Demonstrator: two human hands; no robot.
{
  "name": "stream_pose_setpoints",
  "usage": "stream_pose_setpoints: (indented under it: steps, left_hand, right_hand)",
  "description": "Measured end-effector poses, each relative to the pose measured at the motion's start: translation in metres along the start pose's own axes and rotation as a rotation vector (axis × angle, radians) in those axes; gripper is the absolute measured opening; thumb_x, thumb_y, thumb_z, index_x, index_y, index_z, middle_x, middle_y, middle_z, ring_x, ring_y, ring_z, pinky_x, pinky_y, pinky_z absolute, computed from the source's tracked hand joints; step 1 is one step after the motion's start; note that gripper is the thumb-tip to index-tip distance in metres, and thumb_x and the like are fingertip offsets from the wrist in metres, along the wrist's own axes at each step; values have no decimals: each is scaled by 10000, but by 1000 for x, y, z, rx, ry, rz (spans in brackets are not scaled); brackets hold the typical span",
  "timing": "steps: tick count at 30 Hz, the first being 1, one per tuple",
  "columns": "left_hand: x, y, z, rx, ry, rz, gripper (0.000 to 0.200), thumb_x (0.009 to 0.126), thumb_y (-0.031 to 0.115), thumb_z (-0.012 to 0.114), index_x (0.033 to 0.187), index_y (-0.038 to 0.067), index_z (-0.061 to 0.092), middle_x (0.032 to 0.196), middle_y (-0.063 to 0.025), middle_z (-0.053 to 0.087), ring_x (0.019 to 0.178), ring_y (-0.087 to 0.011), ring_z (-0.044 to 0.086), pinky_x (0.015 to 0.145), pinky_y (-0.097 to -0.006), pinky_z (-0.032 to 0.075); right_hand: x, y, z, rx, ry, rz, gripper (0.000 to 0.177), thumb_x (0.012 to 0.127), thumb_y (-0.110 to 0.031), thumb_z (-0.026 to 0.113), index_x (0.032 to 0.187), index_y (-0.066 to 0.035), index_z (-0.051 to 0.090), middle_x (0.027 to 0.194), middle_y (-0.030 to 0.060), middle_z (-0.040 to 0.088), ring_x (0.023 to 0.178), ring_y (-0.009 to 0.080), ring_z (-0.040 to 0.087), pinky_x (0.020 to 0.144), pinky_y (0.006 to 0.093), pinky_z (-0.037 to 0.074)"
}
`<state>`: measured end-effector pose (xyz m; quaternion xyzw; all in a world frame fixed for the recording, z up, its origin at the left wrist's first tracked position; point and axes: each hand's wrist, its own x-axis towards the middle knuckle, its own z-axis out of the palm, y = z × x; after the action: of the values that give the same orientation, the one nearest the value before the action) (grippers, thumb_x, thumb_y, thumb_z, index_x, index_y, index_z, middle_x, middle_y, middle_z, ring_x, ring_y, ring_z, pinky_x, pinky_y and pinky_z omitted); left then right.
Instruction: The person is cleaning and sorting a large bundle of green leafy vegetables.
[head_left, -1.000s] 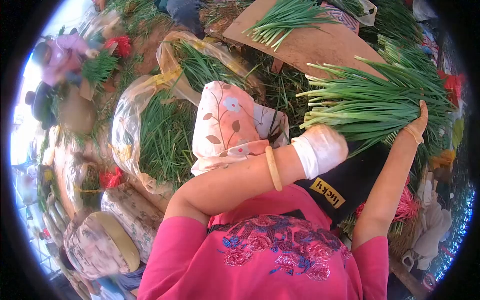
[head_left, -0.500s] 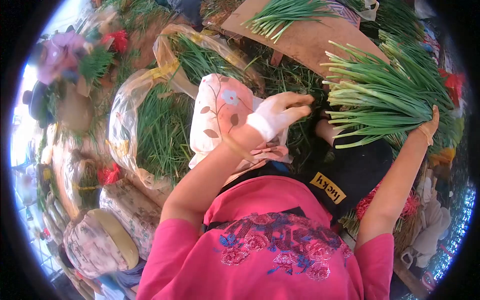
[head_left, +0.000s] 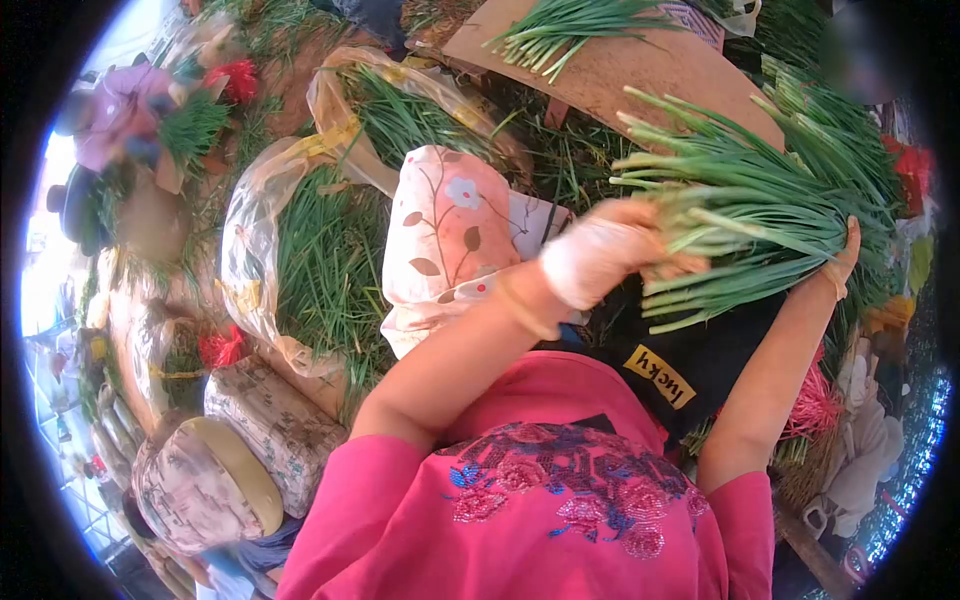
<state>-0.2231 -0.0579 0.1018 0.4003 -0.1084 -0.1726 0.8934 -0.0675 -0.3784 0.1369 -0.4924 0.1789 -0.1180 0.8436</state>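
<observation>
My left hand, with a white covering round its palm and a band at the wrist, is at the pale stem ends of a large bunch of long green stalks. Its fingers are smeared by motion, so their grip cannot be made out. On the right, my right hand is closed round the leafy end of this bunch, which fans out toward the left. A floral pink cloth lies below and left of the bunch, beside my left forearm.
Ahead is a brown board bearing a smaller green bunch. An open clear plastic bag of greens lies left. At lower left is a person in a patterned cap. Red ties lie at right.
My left hand has moved right, from beside the floral cloth to the stem ends. The bunch in my right hand has shifted slightly left and down.
</observation>
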Motion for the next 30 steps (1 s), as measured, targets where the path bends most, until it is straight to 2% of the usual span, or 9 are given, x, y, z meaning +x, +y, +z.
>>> stream_pose_setpoints:
  steps: [5,8,11,12,15,19,23,27,30]
  left_hand:
    - [-57,42,-73,-548,-108,364,123,802,157,615,774,54,554,728,-53,586,697,-162,595,579,-259,459]
    - [-75,28,-110,1216,-162,-181,165,758,175,632,851,40,614,815,-78,621,762,-222,606,651,-288,485]
    - [-68,14,-99,1810,171,166,294,742,170,637,1020,75,645,886,-69,648,800,-256,614,711,-282,500]
    - [-60,16,-93,1283,261,4,365,742,110,637,1104,68,636,967,-84,663,837,-268,629,762,-304,505]
    - [-39,40,-58,780,524,-201,329,742,54,640,1071,40,642,963,-96,665,866,-283,627,800,-334,495]
    - [-17,68,-49,1214,567,681,199,770,91,666,959,28,672,906,-95,665,813,-214,625,745,-303,487]
    - [-3,90,-77,914,659,227,300,724,135,695,1010,51,659,908,-107,667,934,-271,599,857,-347,448]
    - [29,98,-94,1594,549,647,492,704,126,727,1165,47,577,1158,-136,596,1060,-250,564,920,-348,434]
    - [67,89,-86,1373,305,510,569,788,401,663,1218,49,542,1217,-182,549,1156,-351,481,999,-385,366]
  right_hand:
    - [34,-17,-50,58,30,74,518,823,-369,546,1234,-57,507,1211,149,563,1051,372,540,913,513,430]
    - [30,-21,-39,46,50,-28,520,829,-345,548,1256,-54,491,1216,137,561,1082,348,529,948,499,412]
    - [9,-24,-15,54,72,-38,487,839,-319,543,1243,-51,505,1209,137,564,1081,327,536,951,483,418]
    - [0,-24,-7,58,87,-50,473,842,-310,540,1236,-50,512,1204,137,566,1077,320,540,949,477,423]
    - [7,-31,-22,-36,-125,-38,442,845,-302,542,1208,-50,536,1209,143,563,1076,309,544,948,456,431]
    - [17,-40,-25,143,-461,24,343,868,-238,518,1153,-51,549,1133,115,584,1045,270,551,950,430,432]
    - [-26,-42,12,240,-684,28,209,871,-160,524,1045,-48,555,955,54,581,936,201,549,952,388,422]
    - [-49,-37,35,127,-688,-55,222,825,-232,587,975,-73,548,850,27,530,870,172,518,948,355,391]
    - [-54,-19,49,265,-702,80,242,806,-260,605,939,-69,538,811,18,488,818,174,479,910,336,386]
